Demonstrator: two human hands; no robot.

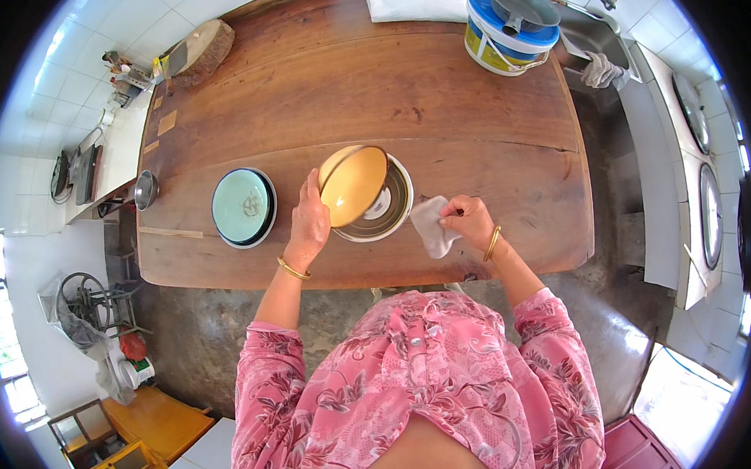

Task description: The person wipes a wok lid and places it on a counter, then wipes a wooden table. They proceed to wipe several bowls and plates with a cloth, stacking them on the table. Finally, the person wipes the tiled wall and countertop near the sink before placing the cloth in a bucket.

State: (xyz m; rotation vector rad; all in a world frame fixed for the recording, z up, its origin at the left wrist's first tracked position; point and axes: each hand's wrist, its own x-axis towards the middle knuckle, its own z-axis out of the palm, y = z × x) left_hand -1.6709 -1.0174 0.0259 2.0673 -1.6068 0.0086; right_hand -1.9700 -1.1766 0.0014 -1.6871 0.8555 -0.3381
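Note:
My left hand [310, 218] grips a yellow bowl [355, 185] by its left side. The bowl is tilted, its inside turned up and to the right. Partly hidden below it, a brown-banded dish [399, 202] with a pale rim and a white centre rests on the wooden table [358, 98]. Between the fingers of my right hand [471, 219] hangs a whitish cloth [434, 226], just right of that dish and apart from the bowl. Left of my left hand, a light-green enamel-like dish [241, 205] sits on top of other dark- and white-rimmed ones.
A small metal bowl [145, 190] stands at the table's left edge. Far left is a round wooden chopping block [205, 54]. At the far right, a lidded bucket [505, 47] carries a grey pan [523, 9]. A sink [592, 34] lies beyond the right corner.

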